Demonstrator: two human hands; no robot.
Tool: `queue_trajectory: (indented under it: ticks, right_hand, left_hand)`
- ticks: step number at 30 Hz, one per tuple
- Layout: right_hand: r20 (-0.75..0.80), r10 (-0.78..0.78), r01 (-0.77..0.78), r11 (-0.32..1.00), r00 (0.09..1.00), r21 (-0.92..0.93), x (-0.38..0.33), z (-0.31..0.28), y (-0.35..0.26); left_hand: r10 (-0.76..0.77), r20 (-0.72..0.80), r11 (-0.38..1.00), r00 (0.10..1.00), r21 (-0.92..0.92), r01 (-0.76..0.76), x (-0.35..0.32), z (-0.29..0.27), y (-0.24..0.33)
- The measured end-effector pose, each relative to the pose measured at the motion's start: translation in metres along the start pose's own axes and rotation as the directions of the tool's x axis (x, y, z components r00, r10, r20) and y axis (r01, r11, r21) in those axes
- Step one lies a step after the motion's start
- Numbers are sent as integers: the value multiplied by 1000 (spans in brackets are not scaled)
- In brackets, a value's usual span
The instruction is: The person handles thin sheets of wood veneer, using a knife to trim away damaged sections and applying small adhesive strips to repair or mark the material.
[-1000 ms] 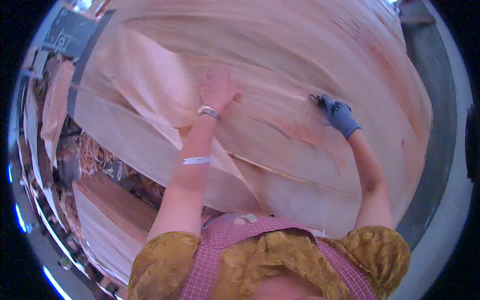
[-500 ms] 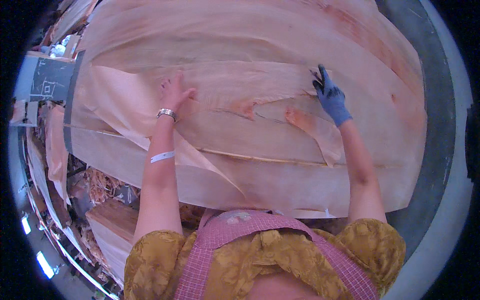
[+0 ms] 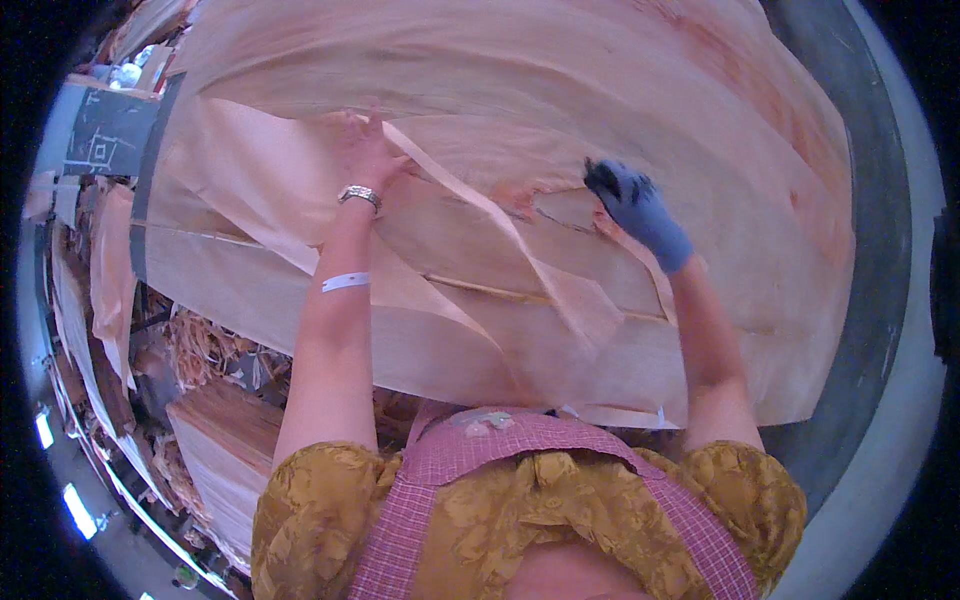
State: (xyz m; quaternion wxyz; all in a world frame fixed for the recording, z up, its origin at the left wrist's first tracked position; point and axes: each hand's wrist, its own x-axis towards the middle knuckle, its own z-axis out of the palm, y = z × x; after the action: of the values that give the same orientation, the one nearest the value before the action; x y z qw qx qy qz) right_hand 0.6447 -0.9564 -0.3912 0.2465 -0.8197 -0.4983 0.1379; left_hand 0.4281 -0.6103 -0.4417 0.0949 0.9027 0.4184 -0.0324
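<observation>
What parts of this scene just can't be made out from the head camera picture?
- Left hand: its palm is turned down onto the thin wood sheet, so whether it pinches the torn strip is hidden.
- Right hand: a blue glove covers it, and its fingertips are blurred against the sheet.
- Sheet's far edge: cut off by the picture's upper rim.
- Scrap pile at lower left: too small and bent by the fisheye to sort out.

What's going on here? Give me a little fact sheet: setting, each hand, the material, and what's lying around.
Setting: a work surface covered with large, thin, pale wood veneer sheets.
Left hand: bare, wristwatch on the wrist, pressed flat on the veneer beside a long narrow strip that curls up from the sheet.
Right hand: in a blue glove, fingers at a torn, reddish patch of the sheet.
Material: overlapping sheets with ragged, split edges.
Around: stacked veneer and scraps at lower left.
</observation>
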Motion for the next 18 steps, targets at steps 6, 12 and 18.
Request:
queue_trajectory:
  ticks: [6,12,18]
  right_hand:
    - [68,181,-165,968,981,-190,74,83,1]
    - [43,219,-208,961,975,-182,62,84,10]
    - [53,250,-233,947,967,-222,68,80,5]
  left_hand:
    - [234,-116,953,965,-167,-252,-35,0,-43]
    - [446,344,810,826,237,-536,-138,-66,-75]
    - [490,169,776,855,361,-517,-134,-60,-135]
